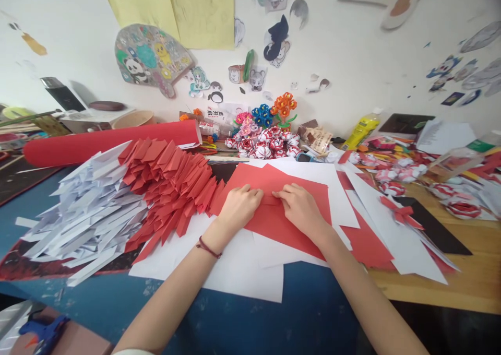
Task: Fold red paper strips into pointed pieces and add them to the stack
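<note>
My left hand [240, 204] and my right hand [301, 208] face each other over red paper sheets [289, 235]. Between them lies a small red paper strip [269, 200], its ends under my closed fingertips; its exact folds are hard to make out against the red beneath. White sheets [242, 274] stick out under the red ones. Close by my left hand is a heap of folded red paper pieces [168, 175]. Farther left spreads a pile of folded white paper pieces [97, 203].
A red paper roll [109, 143] lies behind the piles. Red-and-white paper flowers [270, 145] crowd the back by the wall. A yellow bottle [362, 128] stands behind loose sheets at right. A blue glue gun [45, 331] is at lower left.
</note>
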A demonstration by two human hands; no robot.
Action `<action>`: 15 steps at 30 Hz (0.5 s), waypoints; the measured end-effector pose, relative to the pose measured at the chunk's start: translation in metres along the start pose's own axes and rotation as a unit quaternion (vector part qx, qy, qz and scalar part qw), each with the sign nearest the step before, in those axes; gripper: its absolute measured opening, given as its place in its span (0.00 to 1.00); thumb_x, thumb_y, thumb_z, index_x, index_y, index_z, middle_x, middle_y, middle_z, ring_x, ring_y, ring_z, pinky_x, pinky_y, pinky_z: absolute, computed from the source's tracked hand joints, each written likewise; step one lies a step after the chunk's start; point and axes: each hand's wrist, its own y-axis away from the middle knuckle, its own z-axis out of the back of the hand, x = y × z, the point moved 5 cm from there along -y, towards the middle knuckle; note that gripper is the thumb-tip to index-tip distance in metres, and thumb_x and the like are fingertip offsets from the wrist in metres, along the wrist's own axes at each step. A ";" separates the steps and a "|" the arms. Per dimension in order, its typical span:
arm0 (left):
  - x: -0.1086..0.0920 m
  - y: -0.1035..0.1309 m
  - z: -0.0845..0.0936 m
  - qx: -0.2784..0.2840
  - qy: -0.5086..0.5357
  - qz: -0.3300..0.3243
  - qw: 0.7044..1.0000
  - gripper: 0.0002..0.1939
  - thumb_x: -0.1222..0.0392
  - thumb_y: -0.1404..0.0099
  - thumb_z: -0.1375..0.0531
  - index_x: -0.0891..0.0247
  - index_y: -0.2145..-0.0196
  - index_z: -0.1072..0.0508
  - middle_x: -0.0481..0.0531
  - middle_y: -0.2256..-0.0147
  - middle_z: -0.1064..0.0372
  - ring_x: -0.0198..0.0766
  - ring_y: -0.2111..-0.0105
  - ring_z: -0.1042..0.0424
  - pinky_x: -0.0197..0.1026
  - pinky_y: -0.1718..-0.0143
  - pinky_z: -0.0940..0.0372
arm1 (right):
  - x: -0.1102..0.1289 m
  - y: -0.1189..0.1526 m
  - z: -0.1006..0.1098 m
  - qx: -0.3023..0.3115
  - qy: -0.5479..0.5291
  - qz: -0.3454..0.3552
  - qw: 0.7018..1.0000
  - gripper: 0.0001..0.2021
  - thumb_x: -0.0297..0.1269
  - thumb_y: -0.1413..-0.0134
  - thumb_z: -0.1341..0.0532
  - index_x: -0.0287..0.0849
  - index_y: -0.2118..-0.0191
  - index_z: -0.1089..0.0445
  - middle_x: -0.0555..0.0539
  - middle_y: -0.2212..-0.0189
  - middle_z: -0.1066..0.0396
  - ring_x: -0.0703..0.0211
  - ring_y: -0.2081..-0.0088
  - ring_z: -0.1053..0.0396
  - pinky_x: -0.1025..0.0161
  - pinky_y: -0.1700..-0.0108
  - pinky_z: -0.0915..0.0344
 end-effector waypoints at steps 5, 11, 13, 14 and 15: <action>0.005 -0.003 0.003 -0.004 -0.012 0.005 1.000 0.08 0.64 0.30 0.47 0.64 0.62 0.28 0.56 0.65 0.29 0.43 0.63 0.34 0.41 0.70 0.44 | -0.003 -0.002 -0.001 -0.010 -0.021 0.019 1.000 0.14 0.24 0.37 0.48 0.39 0.57 0.24 0.44 0.67 0.30 0.54 0.62 0.34 0.59 0.59 0.38; 0.006 -0.006 0.004 -0.003 -0.012 0.004 1.000 0.11 0.63 0.29 0.48 0.65 0.65 0.27 0.56 0.66 0.29 0.44 0.62 0.35 0.41 0.68 0.43 | -0.001 -0.004 0.003 -0.022 0.004 0.062 0.998 0.12 0.29 0.34 0.47 0.39 0.59 0.26 0.43 0.65 0.29 0.53 0.61 0.34 0.58 0.58 0.38; 0.008 -0.007 0.004 -0.004 -0.009 0.008 1.000 0.10 0.63 0.30 0.47 0.64 0.64 0.27 0.56 0.66 0.29 0.44 0.61 0.35 0.42 0.68 0.42 | -0.002 -0.005 0.003 -0.029 0.001 0.075 0.997 0.12 0.27 0.34 0.48 0.39 0.60 0.26 0.43 0.66 0.29 0.53 0.61 0.34 0.58 0.58 0.38; 0.009 -0.007 0.004 -0.002 -0.010 0.010 1.000 0.09 0.63 0.30 0.47 0.64 0.64 0.27 0.55 0.66 0.29 0.44 0.61 0.35 0.42 0.68 0.42 | -0.002 -0.005 0.002 -0.033 -0.002 0.081 0.996 0.13 0.27 0.35 0.49 0.40 0.61 0.26 0.43 0.66 0.29 0.53 0.62 0.34 0.58 0.59 0.38; 0.010 -0.007 0.004 -0.001 -0.014 0.011 1.000 0.08 0.63 0.30 0.46 0.64 0.64 0.27 0.55 0.65 0.30 0.44 0.61 0.35 0.42 0.68 0.42 | -0.003 -0.006 0.001 -0.036 -0.005 0.084 0.996 0.13 0.26 0.35 0.49 0.40 0.61 0.26 0.43 0.67 0.29 0.53 0.62 0.34 0.58 0.59 0.38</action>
